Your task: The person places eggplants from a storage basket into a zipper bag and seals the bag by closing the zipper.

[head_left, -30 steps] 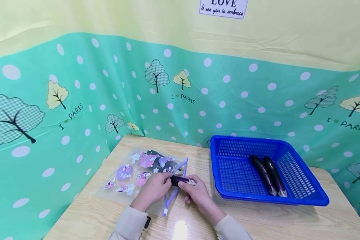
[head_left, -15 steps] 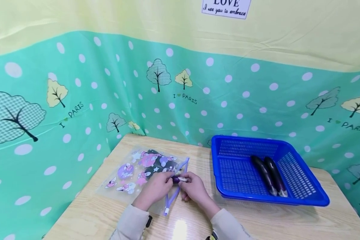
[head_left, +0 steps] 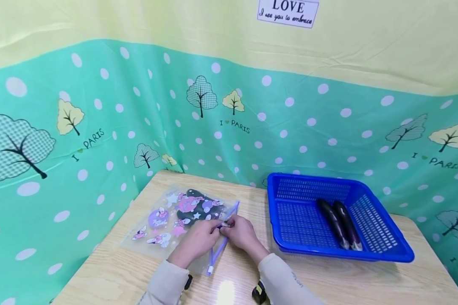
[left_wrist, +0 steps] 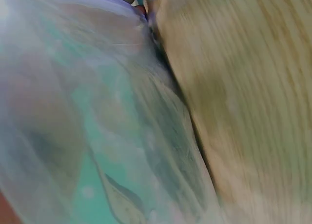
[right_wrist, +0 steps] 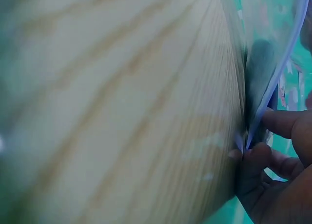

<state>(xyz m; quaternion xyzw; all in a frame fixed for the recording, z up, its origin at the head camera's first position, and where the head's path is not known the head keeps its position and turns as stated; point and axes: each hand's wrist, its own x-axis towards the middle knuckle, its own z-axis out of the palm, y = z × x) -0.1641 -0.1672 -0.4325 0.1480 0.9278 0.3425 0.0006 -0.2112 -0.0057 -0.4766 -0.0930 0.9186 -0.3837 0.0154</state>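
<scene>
A clear zip bag (head_left: 161, 219) with cartoon prints and a purple zip edge lies on the table, dark eggplants (head_left: 198, 210) showing through its film. At its mouth my left hand (head_left: 197, 239) grips the upper edge. My right hand (head_left: 242, 235) pinches the pale stem end of an eggplant (head_left: 225, 225), whose body is inside the bag. In the right wrist view, the right thumb and fingers (right_wrist: 273, 155) are right at the purple edge, and the dark eggplant (right_wrist: 260, 72) shows through the film. The left wrist view holds mostly blurred bag film (left_wrist: 107, 116).
A blue plastic basket (head_left: 273, 220) stands on the right of the wooden table (head_left: 248, 275), with two eggplants (head_left: 339, 222) lying side by side in it. A white zip slider (head_left: 210, 269) sits at the bag's near corner. Behind hangs a green and yellow printed curtain (head_left: 290, 140).
The right hand has moved left toward the bag's mouth, pushing the eggplant deeper, so only its stem end now shows. The left hand has stayed at the bag's edge.
</scene>
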